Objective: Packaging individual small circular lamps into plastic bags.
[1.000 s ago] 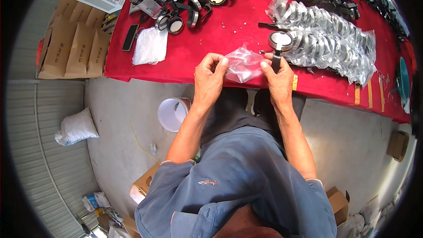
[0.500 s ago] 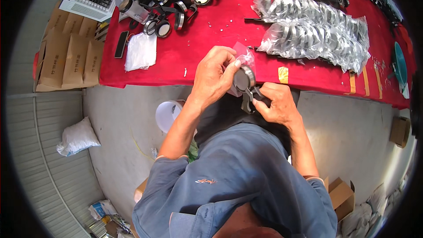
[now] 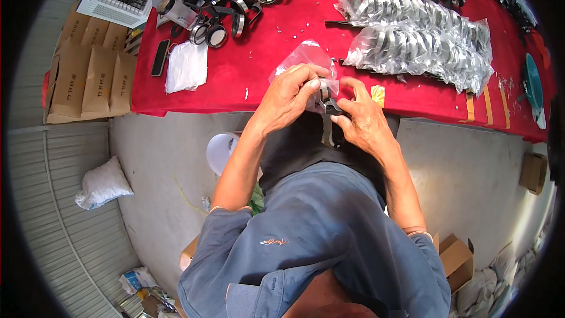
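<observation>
Two grips I'm running: left grip [image 3: 289, 94] pinches bag [image 3: 309, 55], right grip [image 3: 366, 119] clamps holder [image 3: 331, 108] between them; I judge bagging, needing a deeper push.

glossy clear plastic bag [image 3: 304, 57], crinkled shiny plastic film [image 3: 447, 62] over metallic-looking rings [image 3: 384, 43], matt red table cloth [image 3: 235, 73], matt brown cardboard cartons [image 3: 93, 85], smooth white plastic bucket [image 3: 219, 154], matt blue cloth shirt [image 3: 329, 218]

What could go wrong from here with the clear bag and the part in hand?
The thin clear bag is bunched around the left hand's fingers, so it might snag or tear on the dark part. That part, pinched by the right hand near the red table's near edge, could fall to the floor if it slips.
</observation>
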### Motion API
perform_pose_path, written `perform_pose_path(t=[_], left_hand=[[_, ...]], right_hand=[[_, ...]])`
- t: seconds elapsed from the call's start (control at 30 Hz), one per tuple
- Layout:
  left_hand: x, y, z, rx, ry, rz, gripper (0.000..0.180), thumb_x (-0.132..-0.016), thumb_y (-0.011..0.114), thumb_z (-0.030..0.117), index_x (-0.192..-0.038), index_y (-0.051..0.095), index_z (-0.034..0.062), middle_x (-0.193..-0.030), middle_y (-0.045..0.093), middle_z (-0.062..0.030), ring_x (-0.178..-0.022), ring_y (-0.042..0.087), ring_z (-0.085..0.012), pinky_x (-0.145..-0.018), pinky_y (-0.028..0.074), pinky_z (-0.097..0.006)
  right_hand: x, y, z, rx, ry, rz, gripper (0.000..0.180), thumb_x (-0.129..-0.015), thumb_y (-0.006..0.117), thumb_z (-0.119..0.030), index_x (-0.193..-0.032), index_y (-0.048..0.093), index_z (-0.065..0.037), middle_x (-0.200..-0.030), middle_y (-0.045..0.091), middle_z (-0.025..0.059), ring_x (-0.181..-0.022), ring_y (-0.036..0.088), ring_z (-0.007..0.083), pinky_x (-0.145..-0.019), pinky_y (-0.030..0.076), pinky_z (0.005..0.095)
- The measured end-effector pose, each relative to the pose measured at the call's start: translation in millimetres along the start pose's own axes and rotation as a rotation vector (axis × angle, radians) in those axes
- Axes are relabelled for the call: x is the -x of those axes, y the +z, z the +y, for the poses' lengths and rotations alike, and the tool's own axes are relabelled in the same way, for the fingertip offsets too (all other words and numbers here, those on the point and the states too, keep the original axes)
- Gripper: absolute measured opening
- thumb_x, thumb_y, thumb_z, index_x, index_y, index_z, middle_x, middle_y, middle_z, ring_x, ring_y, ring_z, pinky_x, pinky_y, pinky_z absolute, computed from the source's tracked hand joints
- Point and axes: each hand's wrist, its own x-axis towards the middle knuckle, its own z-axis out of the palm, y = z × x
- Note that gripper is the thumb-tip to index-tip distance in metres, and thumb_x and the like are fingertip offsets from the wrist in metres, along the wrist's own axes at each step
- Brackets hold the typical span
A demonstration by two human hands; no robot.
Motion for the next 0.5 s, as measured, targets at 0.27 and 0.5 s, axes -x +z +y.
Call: perform_pose_path(t=[0.27,0.5], left_hand=[[4.0,1.5,-2.9,0.637,-0.275,-0.162,0.024,-0.111,0.057,0.022,-0.095,0.056,0.0037,-0.140,0.064,-0.0106,-0.108,0.062,-0.0131,-0.091,0.054,-0.032],[-1.9,8.3,14.7,0.027,-0.013,0.255,0.007,-0.095,0.072,0.004,-0.095,0.066,0.0002,-0.111,0.069,-0.0130,-0.081,0.066,-0.0228,-0.072,0.054,-0.035]], right_hand=[[-4.8,12.7,10.6,-0.091,0.009,-0.028,0.020,-0.086,0.078,-0.007,-0.090,0.062,0.004,-0.103,0.067,0.0182,-0.086,0.065,0.0405,-0.074,0.053,0.0468],[-0.7,14.4,11.0,-0.518,0.130,0.019,0.022,-0.088,0.075,-0.011,-0.089,0.060,0.005,-0.080,0.055,0.0152,-0.075,0.058,0.0291,-0.068,0.046,0.0394]])
